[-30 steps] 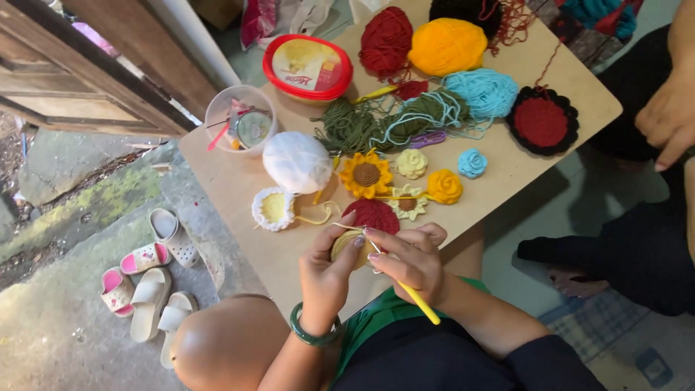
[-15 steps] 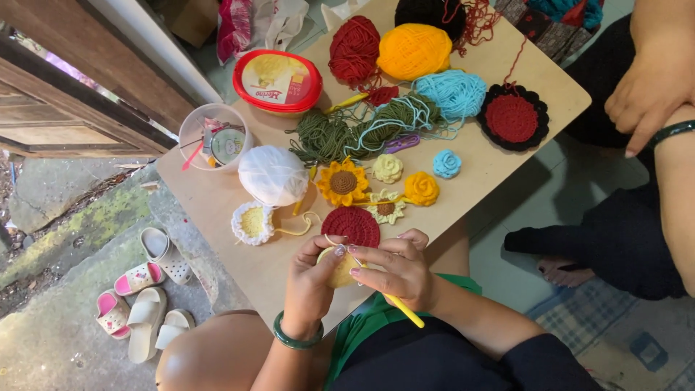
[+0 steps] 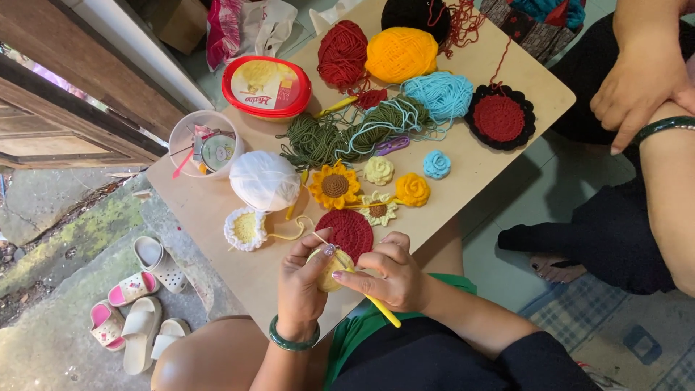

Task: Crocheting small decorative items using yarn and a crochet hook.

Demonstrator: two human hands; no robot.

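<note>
Crochet piece [image 3: 329, 269], small pale-yellow round, pinched in left hand [image 3: 302, 279] at table's near edge; right hand [image 3: 387, 275] grips yellow hook [image 3: 376, 308] working its rim, handle pointing 5 o'clock. Looks early, a few rounds done. At 12: finished red disc [image 3: 350, 232], sunflower [image 3: 334, 186], rosettes. Farther: white yarn ball [image 3: 264, 179], coloured yarn balls, red-lidded tub [image 3: 266, 87].
</note>
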